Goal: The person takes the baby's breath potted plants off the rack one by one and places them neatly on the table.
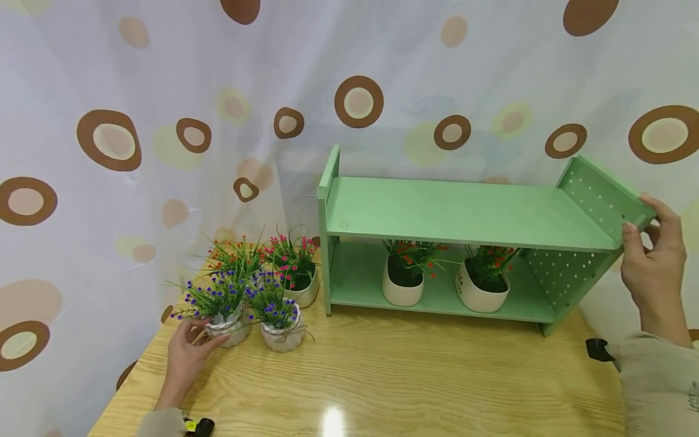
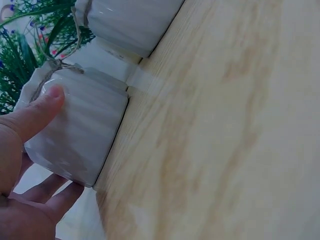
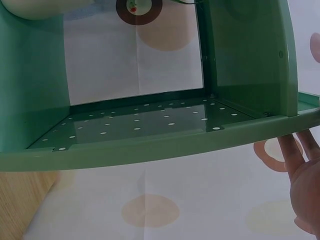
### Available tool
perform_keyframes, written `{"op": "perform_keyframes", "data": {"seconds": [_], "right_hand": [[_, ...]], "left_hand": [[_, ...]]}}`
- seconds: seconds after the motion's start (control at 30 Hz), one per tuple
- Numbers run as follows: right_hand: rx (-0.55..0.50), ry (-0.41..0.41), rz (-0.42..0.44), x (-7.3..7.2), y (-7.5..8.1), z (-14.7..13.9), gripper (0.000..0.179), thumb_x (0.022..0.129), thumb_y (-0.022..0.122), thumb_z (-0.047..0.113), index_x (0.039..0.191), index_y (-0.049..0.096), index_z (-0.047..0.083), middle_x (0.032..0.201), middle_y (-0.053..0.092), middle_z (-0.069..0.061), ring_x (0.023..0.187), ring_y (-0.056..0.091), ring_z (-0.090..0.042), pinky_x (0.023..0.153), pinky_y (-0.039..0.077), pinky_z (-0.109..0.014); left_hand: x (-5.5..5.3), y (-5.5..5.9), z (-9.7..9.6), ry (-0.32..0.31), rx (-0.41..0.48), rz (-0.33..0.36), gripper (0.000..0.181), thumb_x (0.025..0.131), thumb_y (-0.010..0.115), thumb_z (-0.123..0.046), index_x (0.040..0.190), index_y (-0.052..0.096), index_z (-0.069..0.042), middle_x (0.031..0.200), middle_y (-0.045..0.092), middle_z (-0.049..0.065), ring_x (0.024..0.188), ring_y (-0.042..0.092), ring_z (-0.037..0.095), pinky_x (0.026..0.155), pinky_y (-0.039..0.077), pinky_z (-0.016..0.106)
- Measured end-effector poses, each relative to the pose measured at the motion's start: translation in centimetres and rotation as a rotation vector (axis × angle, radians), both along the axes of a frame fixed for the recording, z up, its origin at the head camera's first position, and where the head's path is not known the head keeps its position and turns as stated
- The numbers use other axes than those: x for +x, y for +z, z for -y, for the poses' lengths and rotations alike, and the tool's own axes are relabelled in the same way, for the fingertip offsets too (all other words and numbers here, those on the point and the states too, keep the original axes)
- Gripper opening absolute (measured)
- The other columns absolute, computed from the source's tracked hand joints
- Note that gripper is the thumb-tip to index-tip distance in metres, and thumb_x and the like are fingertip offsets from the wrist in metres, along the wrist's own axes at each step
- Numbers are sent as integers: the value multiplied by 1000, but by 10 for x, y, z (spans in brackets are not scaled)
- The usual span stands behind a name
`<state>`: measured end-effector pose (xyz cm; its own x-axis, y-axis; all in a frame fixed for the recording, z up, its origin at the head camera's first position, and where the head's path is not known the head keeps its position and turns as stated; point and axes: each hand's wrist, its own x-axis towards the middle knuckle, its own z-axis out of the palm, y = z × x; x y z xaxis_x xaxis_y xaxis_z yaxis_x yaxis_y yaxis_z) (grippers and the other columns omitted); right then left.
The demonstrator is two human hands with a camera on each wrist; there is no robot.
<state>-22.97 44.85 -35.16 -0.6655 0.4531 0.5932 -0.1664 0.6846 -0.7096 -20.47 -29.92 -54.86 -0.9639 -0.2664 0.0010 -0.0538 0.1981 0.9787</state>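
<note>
My left hand [image 1: 188, 349] holds a white ruffled flowerpot [image 1: 232, 331] with purple flowers at the left of the table. The left wrist view has the thumb against the pot's side [image 2: 87, 117], under a twine bow, with the fingers curving round its far side. At the right, my right hand [image 1: 659, 258] grips the upper front corner of the green two-tier shelf's [image 1: 464, 212] perforated side panel. In the right wrist view, fingers [image 3: 292, 155] lie against that panel's outer face. The shelf stands on the table, its right side leaning outward.
Beside the held pot is another white pot [image 1: 284, 337] with purple flowers. Behind them are red-flowered [image 1: 235, 258] and pink-flowered plants [image 1: 297, 261]. Two cream pots [image 1: 403, 288] with red flowers stand on the lower tier. A patterned curtain [image 1: 404, 54] hangs behind the wooden table [image 1: 382, 376].
</note>
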Motion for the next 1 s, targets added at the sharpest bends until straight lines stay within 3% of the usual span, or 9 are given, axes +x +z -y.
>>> {"op": "perform_keyframes", "data": {"seconds": [0.17, 0.3, 0.57, 0.7, 0.77, 0.83, 1.0], "right_hand": [[5, 8, -8, 0, 0, 0, 51, 110, 46, 21, 158, 38, 36, 148, 41, 21, 131, 47, -1, 98, 45, -9], [3, 8, -5, 0, -1, 0, 51, 110, 46, 21, 158, 38, 36, 150, 40, 21, 131, 46, -1, 98, 45, -9], [5, 7, -23, 0, -1, -2, 51, 109, 47, 19, 157, 40, 33, 147, 42, 23, 126, 48, 1, 90, 45, -7], [7, 11, -29, -1, -1, -2, 51, 109, 48, 18, 157, 41, 31, 145, 42, 23, 124, 48, 2, 84, 43, -6], [5, 12, -31, -1, 0, -1, 51, 109, 48, 17, 157, 41, 30, 145, 42, 23, 123, 48, 2, 83, 42, -6], [5, 7, -26, 0, 0, -1, 51, 109, 48, 18, 157, 41, 31, 145, 42, 24, 123, 48, 2, 86, 43, -7], [1, 7, -22, -1, 0, -1, 51, 109, 47, 18, 157, 40, 34, 147, 41, 23, 126, 47, 2, 91, 45, -8]], "left_hand": [[0, 1, 0, 0, 10, 15, 54, 86, 85, -9, 120, 46, 4, 134, 51, -3, 103, 56, -16, 85, 57, 10], [0, 0, 0, 3, 10, 6, 53, 86, 85, -8, 120, 46, 5, 131, 52, -6, 103, 56, -15, 85, 57, 11], [1, 2, -1, 7, 4, 5, 54, 86, 86, -9, 120, 46, 5, 133, 52, -3, 103, 56, -15, 84, 56, 10], [2, 3, -2, 13, -25, 17, 55, 87, 86, -14, 122, 47, 4, 141, 51, 5, 124, 58, 10, 85, 53, 6], [4, 3, -2, 8, -41, 12, 56, 88, 85, -18, 125, 49, 3, 146, 49, 9, 136, 52, 27, 87, 51, 4], [5, 2, 0, 2, -84, -3, 58, 89, 85, -22, 129, 51, 2, 148, 48, 11, 142, 46, 33, 92, 50, 4], [12, 5, 5, 18, -227, -73, 58, 90, 84, -26, 138, 59, -5, 145, 53, 3, 132, 50, 6, 100, 46, 5]]}}
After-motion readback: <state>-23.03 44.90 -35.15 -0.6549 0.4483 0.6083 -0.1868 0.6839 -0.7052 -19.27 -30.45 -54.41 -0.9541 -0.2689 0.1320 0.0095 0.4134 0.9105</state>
